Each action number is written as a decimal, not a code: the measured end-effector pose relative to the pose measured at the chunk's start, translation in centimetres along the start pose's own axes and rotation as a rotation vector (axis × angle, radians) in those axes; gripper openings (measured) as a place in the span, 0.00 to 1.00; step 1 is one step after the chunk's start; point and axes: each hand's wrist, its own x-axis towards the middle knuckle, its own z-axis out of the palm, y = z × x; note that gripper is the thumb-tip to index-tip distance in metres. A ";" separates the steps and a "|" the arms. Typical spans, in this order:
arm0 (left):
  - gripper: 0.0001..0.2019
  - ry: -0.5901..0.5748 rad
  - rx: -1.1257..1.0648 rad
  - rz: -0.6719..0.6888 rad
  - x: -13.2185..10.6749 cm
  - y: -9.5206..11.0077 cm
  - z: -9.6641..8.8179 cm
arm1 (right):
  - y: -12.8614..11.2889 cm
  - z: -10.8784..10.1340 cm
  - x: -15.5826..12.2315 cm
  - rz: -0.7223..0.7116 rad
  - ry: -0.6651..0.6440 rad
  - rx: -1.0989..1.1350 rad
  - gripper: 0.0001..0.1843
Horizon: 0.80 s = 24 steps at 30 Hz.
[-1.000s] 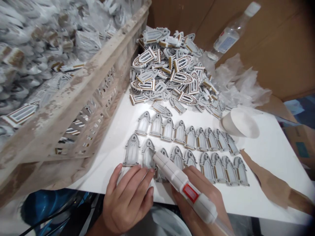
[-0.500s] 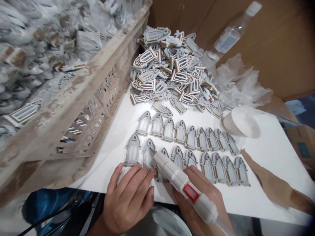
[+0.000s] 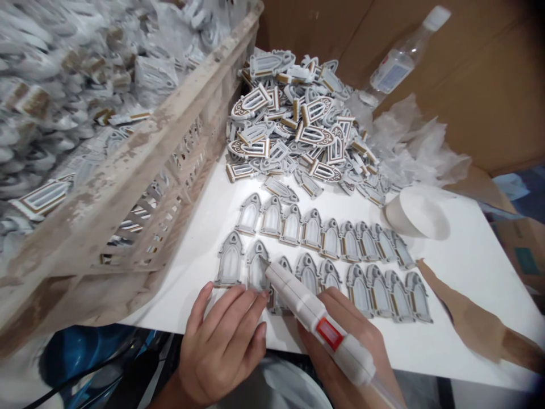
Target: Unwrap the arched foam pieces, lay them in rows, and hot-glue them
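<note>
White plastic red-panelled glue gun [image 3: 298, 295] is sitting gripped in right hand [image 3: 361, 329] at five o'clock, underside fingers hidden, can't tell; nozzle [image 3: 268, 268] is overhanging grey arched window-shaped frame [image 3: 256, 275] at six; left hand [image 3: 219, 349] is resting at seven, fingers [image 3: 225, 312] loosely spread

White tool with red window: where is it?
Head view, lower centre: the white tool is in the right hand, tip at the near row's second grey arched frame from the left.
</note>
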 end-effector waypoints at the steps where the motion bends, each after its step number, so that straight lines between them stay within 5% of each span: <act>1: 0.10 0.000 -0.002 0.001 0.0 0.0 0.0 | 0.0 0.0 0.0 -0.005 0.008 -0.002 0.10; 24: 0.12 -0.027 -0.003 -0.024 -0.3 -0.1 0.1 | 0.0 0.3 0.4 -0.145 0.161 -0.066 0.11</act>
